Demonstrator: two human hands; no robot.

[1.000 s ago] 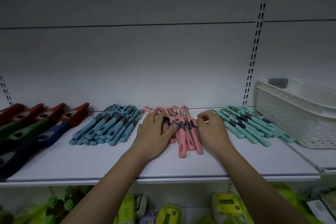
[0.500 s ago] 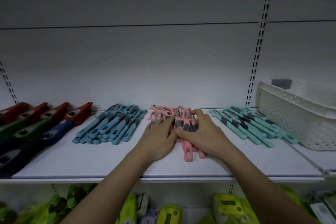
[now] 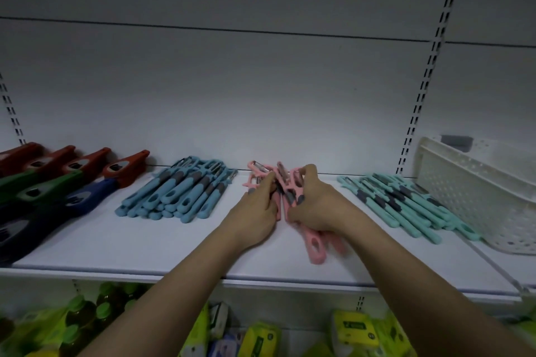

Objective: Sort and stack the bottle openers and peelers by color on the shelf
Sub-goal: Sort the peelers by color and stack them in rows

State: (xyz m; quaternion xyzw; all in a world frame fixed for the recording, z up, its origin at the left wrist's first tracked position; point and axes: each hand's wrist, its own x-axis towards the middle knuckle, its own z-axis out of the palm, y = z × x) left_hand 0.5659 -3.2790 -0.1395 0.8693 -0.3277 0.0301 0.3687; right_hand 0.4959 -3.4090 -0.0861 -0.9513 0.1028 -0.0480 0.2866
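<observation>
A bundle of pink peelers point(image 3: 314, 243) lies in the middle of the white shelf point(image 3: 162, 252). My left hand point(image 3: 255, 213) grips the bundle's left side, and my right hand point(image 3: 317, 206) curls over its right side. The heads stick out behind my fingers and the handle ends show in front. A stack of blue peelers point(image 3: 179, 194) lies to the left. A stack of teal peelers point(image 3: 406, 206) lies to the right. Red point(image 3: 127, 165), green point(image 3: 43, 188) and dark blue bottle openers point(image 3: 84, 200) lie in rows at the far left.
A white perforated basket point(image 3: 475, 197) stands at the right end of the shelf, close to the teal stack. Slotted uprights point(image 3: 429, 72) run up the back wall. Green bottles and yellow packets point(image 3: 261, 336) fill the lower shelf.
Both hands have closed in on the pink peelers and gathered them into a tighter bundle. The heads now lift a little off the shelf.
</observation>
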